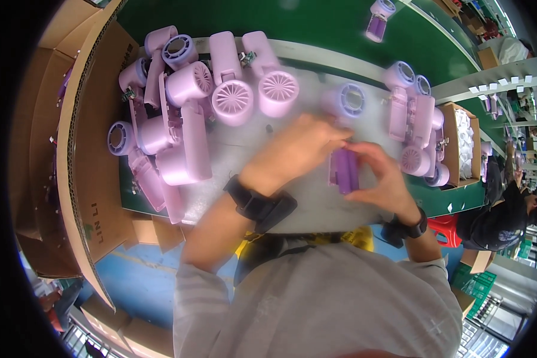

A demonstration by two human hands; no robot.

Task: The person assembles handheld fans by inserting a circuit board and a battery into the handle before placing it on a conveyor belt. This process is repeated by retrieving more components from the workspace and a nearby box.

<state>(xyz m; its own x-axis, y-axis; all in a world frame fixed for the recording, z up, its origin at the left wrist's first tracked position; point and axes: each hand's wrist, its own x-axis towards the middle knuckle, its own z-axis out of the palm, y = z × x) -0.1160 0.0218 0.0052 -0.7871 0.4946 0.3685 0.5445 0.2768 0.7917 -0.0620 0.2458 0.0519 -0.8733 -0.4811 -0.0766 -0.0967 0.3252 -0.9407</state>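
A pink handheld fan (330, 103) with a pale blue ring on its round head lies in front of me on the grey work mat (244, 158). In its opened handle sits a purple cylinder (345, 171), which looks like a battery. My left hand (307, 142) is closed, its fingertips pinched at the joint between fan head and handle; what lies under them is hidden. My right hand (383, 179) curls around the handle from the right, the thumb at its lower end and the fingers near its top. Both hands are slightly blurred.
Several pink fan housings (191, 140) are heaped at the left, and more (411, 113) at the right. A tall cardboard box (104, 149) borders the left side. A carton of white parts (464, 143) stands at the right. Another fan (376, 27) lies on the green surface beyond. A person (504, 218) sits far right.
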